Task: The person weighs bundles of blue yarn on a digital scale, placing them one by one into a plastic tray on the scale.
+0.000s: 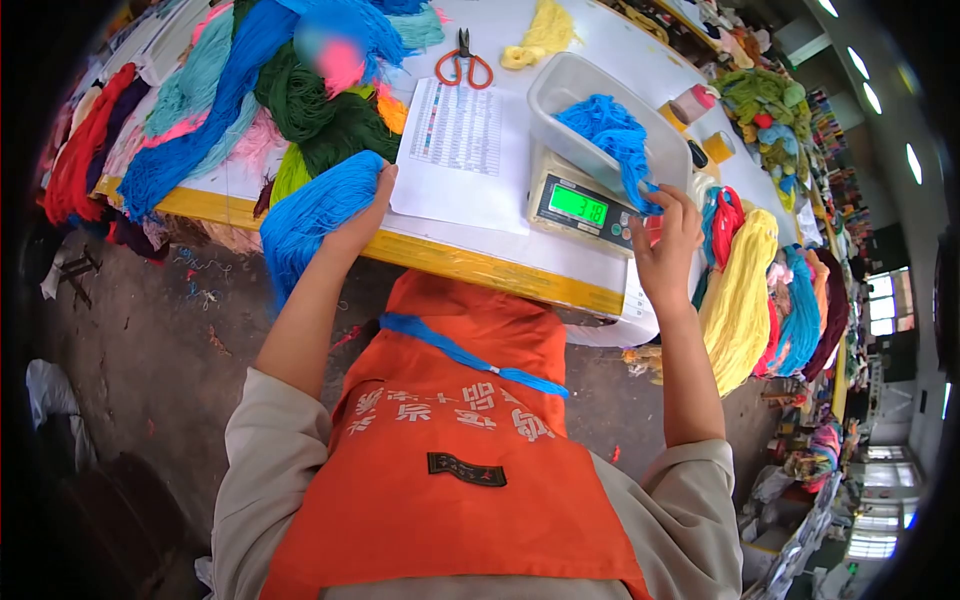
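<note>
A thick hank of blue yarn [312, 215] hangs over the table's front edge, with my left hand [372, 210] closed round its right end. My right hand [668, 235] is at the front right corner of a translucent plastic tub [570, 78], its fingers pinching the tail of the blue yarn [610, 128] lying in the tub. The tub rests on a digital scale [580, 205] whose green display seems to read 318. Left of the scale lies a printed sheet [455, 150]. Red-handled scissors [463, 68] lie beyond the sheet.
Dark green yarn [310, 110] and other coloured hanks cover the table's left side. Pale yellow yarn [545, 35] lies at the back. Yellow hanks [742, 300] hang off the right side, near rolls of tape [718, 147]. Yellow tape lines the table edge [480, 262].
</note>
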The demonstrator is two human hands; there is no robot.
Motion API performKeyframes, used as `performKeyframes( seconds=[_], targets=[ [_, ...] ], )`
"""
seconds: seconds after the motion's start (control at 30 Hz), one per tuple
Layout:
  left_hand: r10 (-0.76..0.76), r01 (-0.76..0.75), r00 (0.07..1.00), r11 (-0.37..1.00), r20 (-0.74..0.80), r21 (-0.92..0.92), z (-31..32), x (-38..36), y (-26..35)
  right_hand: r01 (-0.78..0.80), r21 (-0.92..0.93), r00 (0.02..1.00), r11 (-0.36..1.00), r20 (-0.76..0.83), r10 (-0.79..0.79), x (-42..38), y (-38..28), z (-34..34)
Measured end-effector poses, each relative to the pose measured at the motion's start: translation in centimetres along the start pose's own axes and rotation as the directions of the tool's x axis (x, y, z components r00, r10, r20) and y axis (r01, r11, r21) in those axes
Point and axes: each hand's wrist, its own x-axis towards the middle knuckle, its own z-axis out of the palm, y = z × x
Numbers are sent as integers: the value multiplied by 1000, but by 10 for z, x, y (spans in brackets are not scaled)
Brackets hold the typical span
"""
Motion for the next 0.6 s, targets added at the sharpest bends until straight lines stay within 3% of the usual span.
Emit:
performKeyframes(
  seconds=[0.17,0.23,0.27,0.33,0.37,0.4,0.5,0.57,0.6],
  targets=[
    [-9,8,1000,999,24,53,-4,1,6,16,11,999,1000,-35,-16,-3,0,3],
    [-11,9,1000,998,27,63,-3,0,4,98,63,972,993,-220,-82,-7,-3,5],
    [-2,0,1000,999,21,53,-2,1,2,98,63,972,993,-220,-82,-12,-2,8],
    [7,-8,1000,999,18,43,-2,0,2,106,349,986,931,-161,-52,-24,-5,14],
    [5,-6,1000,999,19,54,-2,0,2,139,394,986,909,-144,-88,-31,-11,19],
    [4,-6,1000,998,21,65,-2,0,3,50,476,999,878,-15,-49,-44,-14,25],
    [11,-13,1000,998,26,67,-3,0,6,-61,486,984,872,177,-30,-67,-25,46],
    [-5,3,999,999,36,48,-1,0,1,-136,517,979,845,202,34,-80,-26,69],
    [-20,19,999,999,43,28,0,0,0,-271,555,952,786,274,134,-84,-28,78]
  ],
)
